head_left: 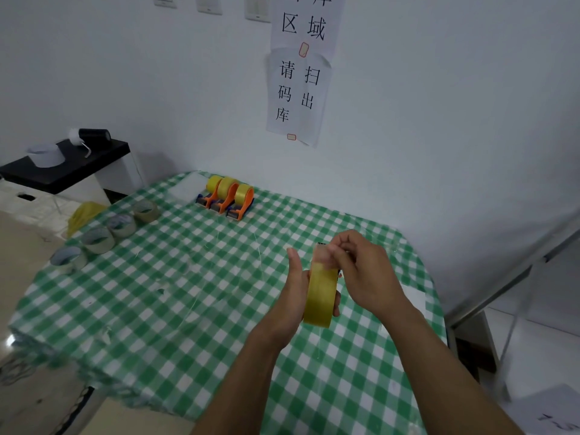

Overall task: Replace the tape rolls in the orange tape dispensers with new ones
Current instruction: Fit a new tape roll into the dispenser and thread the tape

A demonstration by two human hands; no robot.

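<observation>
Left hand grips yellow roll, right hand pinches its end; three dispensers loaded

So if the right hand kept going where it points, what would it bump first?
The right hand pinches the loose tape end above the yellow tape roll; going on, it would probably meet the thumb of the left hand, though depth is unclear.

Left grip: my fingers are mostly hidden behind the yellow translucent tape roll; only the thumb and fingertips show. Right grip pinches the roll's loose end, which is blurred. It covers the orange plastic tape dispenser; only a sliver shows. The top white paper wall sign is cut off by the frame edge. The near edge of the green-checked table is blurred.
</observation>
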